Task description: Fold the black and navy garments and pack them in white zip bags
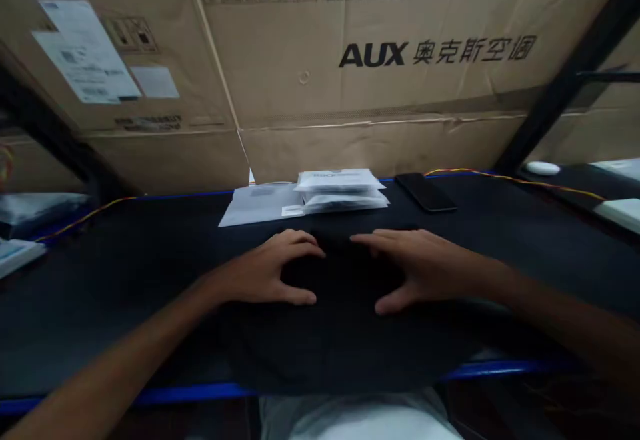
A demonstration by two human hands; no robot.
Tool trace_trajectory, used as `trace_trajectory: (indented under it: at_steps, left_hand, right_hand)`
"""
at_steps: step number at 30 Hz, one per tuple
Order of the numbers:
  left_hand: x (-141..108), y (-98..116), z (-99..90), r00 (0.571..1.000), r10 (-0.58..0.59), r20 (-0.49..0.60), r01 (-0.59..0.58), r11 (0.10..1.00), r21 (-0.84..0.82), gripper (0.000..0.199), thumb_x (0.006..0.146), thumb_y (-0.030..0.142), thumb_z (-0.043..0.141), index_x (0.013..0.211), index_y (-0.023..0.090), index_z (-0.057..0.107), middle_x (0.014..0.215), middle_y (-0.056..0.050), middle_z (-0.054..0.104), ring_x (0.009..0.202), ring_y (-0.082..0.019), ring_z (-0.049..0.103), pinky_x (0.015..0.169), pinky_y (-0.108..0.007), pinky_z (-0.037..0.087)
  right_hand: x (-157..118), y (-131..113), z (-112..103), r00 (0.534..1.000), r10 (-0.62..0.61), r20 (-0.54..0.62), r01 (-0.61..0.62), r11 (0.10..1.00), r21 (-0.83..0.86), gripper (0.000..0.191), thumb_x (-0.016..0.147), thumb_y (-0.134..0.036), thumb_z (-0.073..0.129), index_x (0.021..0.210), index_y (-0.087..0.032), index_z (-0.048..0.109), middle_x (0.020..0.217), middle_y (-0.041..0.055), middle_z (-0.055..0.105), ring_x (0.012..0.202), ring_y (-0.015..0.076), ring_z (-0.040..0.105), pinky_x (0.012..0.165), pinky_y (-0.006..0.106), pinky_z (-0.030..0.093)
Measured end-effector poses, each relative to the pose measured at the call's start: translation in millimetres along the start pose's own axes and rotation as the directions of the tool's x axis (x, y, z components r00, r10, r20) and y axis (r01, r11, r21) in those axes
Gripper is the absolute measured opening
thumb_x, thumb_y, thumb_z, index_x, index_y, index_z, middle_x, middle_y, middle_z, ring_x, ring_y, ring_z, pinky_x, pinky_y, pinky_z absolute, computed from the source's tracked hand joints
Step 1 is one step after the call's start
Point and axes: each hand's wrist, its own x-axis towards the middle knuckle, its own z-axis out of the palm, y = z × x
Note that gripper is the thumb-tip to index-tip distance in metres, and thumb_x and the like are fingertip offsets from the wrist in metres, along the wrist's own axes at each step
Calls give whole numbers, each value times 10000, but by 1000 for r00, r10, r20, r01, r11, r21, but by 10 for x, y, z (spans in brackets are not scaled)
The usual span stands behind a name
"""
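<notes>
A dark black cloth-like item lies on the black table and hangs over its front edge. My left hand rests at its left part, thumb and fingers apart, holding nothing. Opposite it, my right hand is over the right part with its thumb spread from the fingers, also holding nothing. The outline of the black item blends into the tabletop. Behind the hands sit a stack of white packets and a flat white sheet.
A black phone lies right of the packets. Large cardboard boxes stand behind the table, between dark frame posts. A yellow-red wire runs along the back edge. White boxes and a white oval object are at right.
</notes>
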Motion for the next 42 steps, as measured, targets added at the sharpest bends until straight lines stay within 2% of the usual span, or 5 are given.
trace_trajectory:
  at_steps: [6, 14, 17, 23, 42]
  left_hand:
    - [-55, -41, -54, 995, -77, 68, 72, 995, 75, 916, 701, 632, 793, 1481, 271, 475, 1543, -110, 439, 1395, -366, 397, 1163, -521, 327]
    - [-67, -66, -93, 986, -140, 88, 121, 975, 188, 978, 730, 730, 704, 1531, 253, 406, 1597, -130, 382, 1453, -384, 334, 1178, -546, 281]
    - [-70, -77, -94, 983, -153, 97, 132, 971, 197, 973, 756, 741, 670, 1546, 253, 379, 1624, -124, 346, 1479, -376, 304, 1193, -536, 263]
    - [-67, -89, -97, 989, -109, 96, 92, 982, 166, 941, 774, 718, 672, 1541, 250, 394, 1637, -122, 334, 1502, -368, 288, 1212, -525, 249]
    - [-94, -287, -222, 973, -142, 184, 123, 986, 113, 1010, 709, 657, 770, 1557, 296, 356, 1676, -70, 248, 1539, -345, 210, 1244, -511, 200]
  right_hand:
    - [-3, 9, 16, 999, -46, -25, 46, 999, 6, 1129, 677, -736, 744, 1579, -204, 323, 1582, 176, 412, 1377, 409, 464, 1108, 552, 387]
    - [33, 162, 16, 999, -7, 52, 8, 1000, -13, 1178, 647, -818, 698, 1570, -175, 348, 1627, 197, 328, 1466, 440, 334, 1166, 613, 313]
    - [84, 243, 54, 997, 6, -72, -6, 1000, 4, 1032, 733, -778, 664, 1545, -202, 391, 1664, 181, 241, 1465, 430, 348, 1155, 596, 354]
    - [245, 568, 124, 880, 43, -472, -93, 992, -84, 508, 946, -530, 549, 1321, -191, 600, 1598, 202, 356, 1455, 379, 386, 1127, 589, 391]
    - [286, 643, 146, 845, -111, -523, 92, 994, -61, 630, 913, -362, 623, 1486, -187, 430, 1584, 189, 370, 1440, 343, 423, 1168, 525, 401]
